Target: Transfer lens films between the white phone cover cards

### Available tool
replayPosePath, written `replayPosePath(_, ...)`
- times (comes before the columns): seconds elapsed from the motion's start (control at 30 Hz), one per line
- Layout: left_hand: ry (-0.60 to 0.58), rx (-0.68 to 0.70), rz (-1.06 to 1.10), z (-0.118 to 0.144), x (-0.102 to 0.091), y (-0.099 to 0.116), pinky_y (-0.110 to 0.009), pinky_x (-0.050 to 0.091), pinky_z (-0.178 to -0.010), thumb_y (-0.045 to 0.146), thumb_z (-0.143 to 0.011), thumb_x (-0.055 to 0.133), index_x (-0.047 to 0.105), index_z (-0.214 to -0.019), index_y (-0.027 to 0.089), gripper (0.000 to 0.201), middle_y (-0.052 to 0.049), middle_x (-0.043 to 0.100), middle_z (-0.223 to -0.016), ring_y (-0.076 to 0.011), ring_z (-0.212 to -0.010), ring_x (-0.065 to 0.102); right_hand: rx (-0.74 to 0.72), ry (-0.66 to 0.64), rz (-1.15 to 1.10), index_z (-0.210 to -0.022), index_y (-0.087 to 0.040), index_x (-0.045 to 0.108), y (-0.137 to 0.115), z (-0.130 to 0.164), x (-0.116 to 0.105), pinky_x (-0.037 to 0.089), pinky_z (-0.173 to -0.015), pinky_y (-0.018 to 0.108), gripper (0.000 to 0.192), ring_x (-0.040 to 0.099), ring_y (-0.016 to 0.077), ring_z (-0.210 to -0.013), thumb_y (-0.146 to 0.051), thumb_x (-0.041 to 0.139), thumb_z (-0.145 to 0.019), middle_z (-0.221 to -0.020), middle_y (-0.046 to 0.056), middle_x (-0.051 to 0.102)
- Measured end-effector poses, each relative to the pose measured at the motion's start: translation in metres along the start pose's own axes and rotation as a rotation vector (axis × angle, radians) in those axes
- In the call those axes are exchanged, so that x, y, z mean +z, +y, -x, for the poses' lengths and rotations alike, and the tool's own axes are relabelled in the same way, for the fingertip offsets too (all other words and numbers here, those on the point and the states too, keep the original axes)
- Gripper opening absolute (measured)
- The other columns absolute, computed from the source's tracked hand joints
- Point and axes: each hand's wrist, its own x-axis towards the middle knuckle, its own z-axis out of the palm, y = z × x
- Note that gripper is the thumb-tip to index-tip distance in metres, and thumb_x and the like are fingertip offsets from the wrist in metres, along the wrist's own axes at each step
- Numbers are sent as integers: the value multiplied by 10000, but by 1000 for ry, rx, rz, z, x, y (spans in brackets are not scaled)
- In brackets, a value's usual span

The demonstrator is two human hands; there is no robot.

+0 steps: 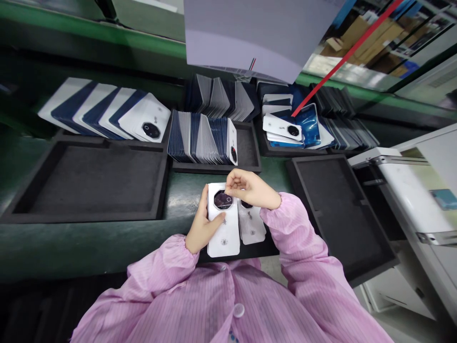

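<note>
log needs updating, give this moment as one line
left hand: holds white panel; right hand: pinched at dark window; beside: another panel

A green workbench point(89, 245), black trays point(107, 178) and seemingly cardboard boxes point(382, 40) suggest a factory.

- I can make out no readable word or number.
- On the nearest white phone cover point(232, 231) I see small dark characters point(224, 221) and a round emblem point(224, 242), too small to read.
- On the hanging sheet point(246, 28) I see slanted coloured stripes point(253, 64) and a barcode-like strip point(222, 68).
</note>
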Motion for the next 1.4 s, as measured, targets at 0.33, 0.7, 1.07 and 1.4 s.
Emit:
replayPosePath(0.33,17,47,-115,-1,-3,-2,-340,303,-1137,313,-864,572,103,-1506,257,797,-72,251,-1562,-218,-1396,329,-41,55,170,-793,-170,535,1,0,7,442,-600,229,84,547,94,-637,-125,600,-764,-714,-21,580)
replayPosePath(0.7,11,62,-143,-1,-2,-1,-388,277,-1153,266,-822,610,118,-1504,256,841,-81,264,-1554,-247,-1409,299,-127,71,308,-822,-179,551,2,8,10,435,-617,231,59,554,102,-648,-125,575,-820,-737,-15,596)
replayPosePath(1.07,-8,30,-72,-2,-3,-2,-393,257,-1159,220,-794,618,139,-1497,263,852,-62,242,-1564,-242,-1405,303,-69,-57,-141,-815,-171,527,-5,16,-4,508,-688,267,132,603,113,-727,-202,655,-804,-794,9,612)
replayPosePath(1.4,-12,17,-69,-2,-3,-1,-351,309,-1135,199,-789,605,116,-1498,233,862,-83,265,-1554,-220,-1383,349,-35,22,3,-800,-173,527,8,2,4,482,-630,266,99,561,114,-658,-185,625,-790,-739,-5,578)
